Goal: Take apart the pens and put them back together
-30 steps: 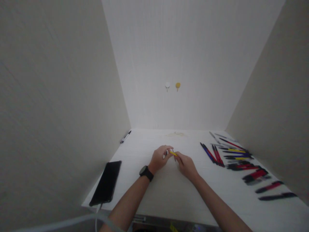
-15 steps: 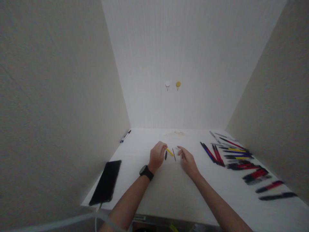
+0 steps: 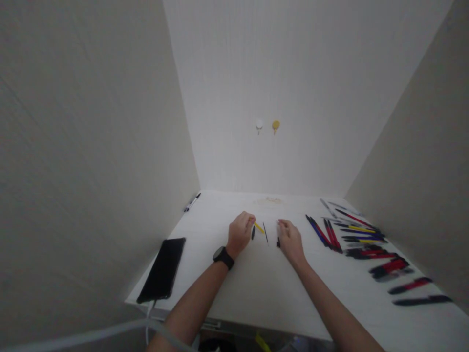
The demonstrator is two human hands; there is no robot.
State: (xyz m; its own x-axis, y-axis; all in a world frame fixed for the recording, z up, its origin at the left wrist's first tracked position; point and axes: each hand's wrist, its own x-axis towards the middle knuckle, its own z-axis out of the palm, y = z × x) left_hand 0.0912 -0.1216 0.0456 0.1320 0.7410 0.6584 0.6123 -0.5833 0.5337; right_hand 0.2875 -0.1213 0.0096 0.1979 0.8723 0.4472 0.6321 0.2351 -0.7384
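My left hand (image 3: pixel 241 231), with a dark watch (image 3: pixel 223 257) on its wrist, is closed, and its fingertips pinch a yellow pen barrel (image 3: pixel 259 227). Just beside those fingers a short black pen part (image 3: pixel 253 232) lies on the white tabletop. Between the two hands rests a thin dark ink refill (image 3: pixel 266 233). My right hand (image 3: pixel 291 239) is on the table to the right of the refill, its fingers drawn together; whatever is between them is too small to make out. Partly covered by that hand, a small black piece (image 3: pixel 278 242) shows at its left edge.
Many red, blue, yellow and black pens (image 3: pixel 362 239) lie along the right side. At the left are a black phone (image 3: pixel 162 270) with a white cable (image 3: pixel 150 309) and a pen (image 3: pixel 192 202) near the wall. Two hooks (image 3: pixel 275 125) are on the back wall.
My right hand has shifted slightly right, and its extended fingers have drawn together. A small black piece now shows beside it. My left hand stays at the yellow barrel. The view has shifted a little.
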